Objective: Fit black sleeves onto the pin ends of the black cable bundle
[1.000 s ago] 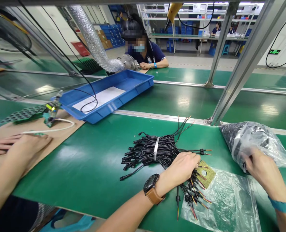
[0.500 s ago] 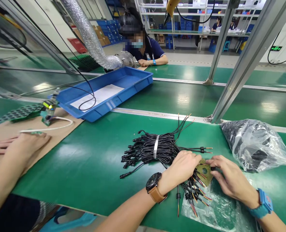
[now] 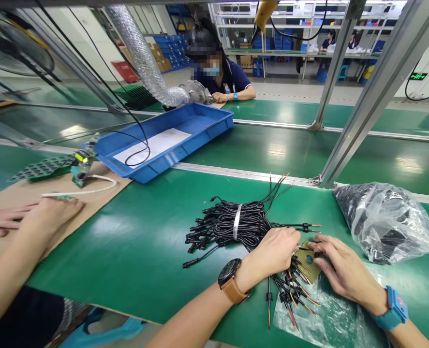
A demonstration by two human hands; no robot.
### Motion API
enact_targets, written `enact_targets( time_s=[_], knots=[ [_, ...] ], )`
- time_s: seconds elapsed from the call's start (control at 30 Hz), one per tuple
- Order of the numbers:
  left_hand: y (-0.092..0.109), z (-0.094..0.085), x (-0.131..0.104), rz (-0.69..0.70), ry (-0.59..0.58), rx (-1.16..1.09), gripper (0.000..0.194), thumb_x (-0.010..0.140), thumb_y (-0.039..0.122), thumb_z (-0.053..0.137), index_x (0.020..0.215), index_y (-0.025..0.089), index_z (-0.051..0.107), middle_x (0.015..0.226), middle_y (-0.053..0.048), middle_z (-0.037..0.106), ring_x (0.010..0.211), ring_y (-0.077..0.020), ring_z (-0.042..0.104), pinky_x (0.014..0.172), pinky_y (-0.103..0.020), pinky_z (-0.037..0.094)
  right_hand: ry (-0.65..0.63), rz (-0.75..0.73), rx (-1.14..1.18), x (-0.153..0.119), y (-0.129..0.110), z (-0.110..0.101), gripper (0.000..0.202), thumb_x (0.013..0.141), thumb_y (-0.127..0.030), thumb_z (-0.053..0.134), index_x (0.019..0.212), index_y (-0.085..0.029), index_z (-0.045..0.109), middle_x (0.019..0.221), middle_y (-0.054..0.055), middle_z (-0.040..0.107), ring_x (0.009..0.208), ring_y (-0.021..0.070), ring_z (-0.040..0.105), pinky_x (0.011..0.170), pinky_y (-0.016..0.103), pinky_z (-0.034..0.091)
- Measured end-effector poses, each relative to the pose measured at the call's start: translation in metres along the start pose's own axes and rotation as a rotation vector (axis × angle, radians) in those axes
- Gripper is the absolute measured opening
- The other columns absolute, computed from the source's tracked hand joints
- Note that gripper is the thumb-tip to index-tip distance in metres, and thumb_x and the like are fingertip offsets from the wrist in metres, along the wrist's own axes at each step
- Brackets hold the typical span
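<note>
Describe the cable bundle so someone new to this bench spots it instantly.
On the near green benchtop, right of the blue tray, find the left hand wearing a watch. Just beyond it lies the bundle of coiled black cables, connectors fanned leftward. A white band around its middle sets it apart from the filled clear bag farther right.

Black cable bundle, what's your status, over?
Left hand pinching a black cable. Right hand pinching a small black part. Black cable bundle banded in white. Flat clear plastic under some wire ends.
</note>
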State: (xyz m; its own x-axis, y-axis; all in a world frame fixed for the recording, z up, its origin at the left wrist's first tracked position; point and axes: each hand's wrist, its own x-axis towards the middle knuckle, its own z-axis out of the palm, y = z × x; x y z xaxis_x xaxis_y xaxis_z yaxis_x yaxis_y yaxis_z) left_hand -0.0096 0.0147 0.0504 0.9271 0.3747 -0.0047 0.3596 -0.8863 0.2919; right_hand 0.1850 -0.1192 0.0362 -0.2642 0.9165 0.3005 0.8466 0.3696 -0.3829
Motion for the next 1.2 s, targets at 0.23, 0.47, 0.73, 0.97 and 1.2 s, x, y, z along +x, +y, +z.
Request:
enact_targets(
  time_s=[0.23,0.47,0.73,0.97,1.2],
  knots=[
    [0.001,0.005,0.003,-0.022,0.004,0.028,0.013,0.09,0.009,0.052,0.082,0.016,0.06,0.082,-0.006,0.068,0.076,-0.021,0.066,0.066,-0.03,0.044,-0.032,-0.025,0.021,0.0,-0.002,0.002,0.019,0.101,-0.018,0.046,0.12,-0.019,0.049,0.125,0.015,0.067,0.125,0.0295,0.058,0.096,0.048,0.057],
    [0.004,0.004,0.004,-0.033,-0.035,0.06,0.014,0.091,0.012,0.052,0.083,0.016,0.064,0.082,-0.007,0.071,0.076,-0.023,0.068,0.064,-0.03,0.044,0.017,0.005,0.039,0.001,-0.002,0.002,0.016,0.102,-0.017,0.046,0.117,-0.02,0.049,0.123,0.014,0.067,0.126,0.0291,0.056,0.097,0.048,0.055],
    [0.005,0.002,0.004,-0.06,-0.007,0.013,0.017,0.099,0.021,0.05,0.087,0.016,0.061,0.084,-0.006,0.071,0.077,-0.0227,0.069,0.064,-0.031,0.043,0.18,0.139,0.11,-0.004,0.006,-0.002,0.012,0.101,-0.019,0.05,0.112,-0.021,0.053,0.105,0.01,0.065,0.099,0.0229,0.063,0.083,0.037,0.054],
    [0.006,-0.003,-0.001,-0.043,0.098,-0.22,0.008,0.098,0.019,0.053,0.105,0.019,0.057,0.092,-0.002,0.07,0.086,-0.0213,0.068,0.072,-0.03,0.045,0.33,0.421,0.295,-0.007,0.006,-0.001,0.012,0.1,-0.032,0.056,0.103,-0.021,0.058,0.087,0.004,0.066,0.075,0.0172,0.065,0.068,0.028,0.053],
    [0.019,0.001,-0.005,0.04,0.248,-0.448,0.012,0.091,0.019,0.065,0.102,0.02,0.062,0.094,0.0,0.071,0.085,-0.0172,0.066,0.074,-0.029,0.045,0.269,0.572,0.688,0.001,0.0,-0.004,0.031,0.096,-0.047,0.06,0.104,-0.018,0.063,0.088,0.006,0.069,0.073,0.0163,0.067,0.069,0.028,0.057]
  ],
)
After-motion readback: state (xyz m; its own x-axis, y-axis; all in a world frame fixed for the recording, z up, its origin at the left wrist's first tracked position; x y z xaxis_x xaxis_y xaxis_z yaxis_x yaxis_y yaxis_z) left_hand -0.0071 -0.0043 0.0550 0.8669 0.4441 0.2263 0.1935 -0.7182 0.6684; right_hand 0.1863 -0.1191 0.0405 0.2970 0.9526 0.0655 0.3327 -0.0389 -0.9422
